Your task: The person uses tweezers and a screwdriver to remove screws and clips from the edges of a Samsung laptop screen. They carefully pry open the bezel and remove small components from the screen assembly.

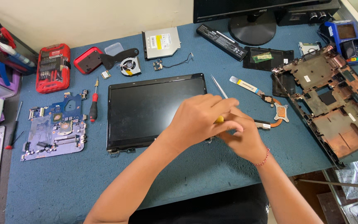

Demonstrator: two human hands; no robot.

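Two hands meet at the lower right corner of a laptop screen panel (156,110), which lies flat and dark on the blue mat (212,166) between a bare motherboard (56,126) and an emptied laptop base shell (332,99). That panel looks thin, wide and rigid but brittle: the glass face would likely crack under a point load or a twist, so it is best gripped by its bezel edges or hinge corners, never pressed in the middle. The left hand (199,118) is curled closed over a yellow-handled tool (219,119), only a sliver of handle showing. The right hand (243,139) lies just beside it, fingers bent narrow and pinched at the panel's corner; what they pinch is hidden.
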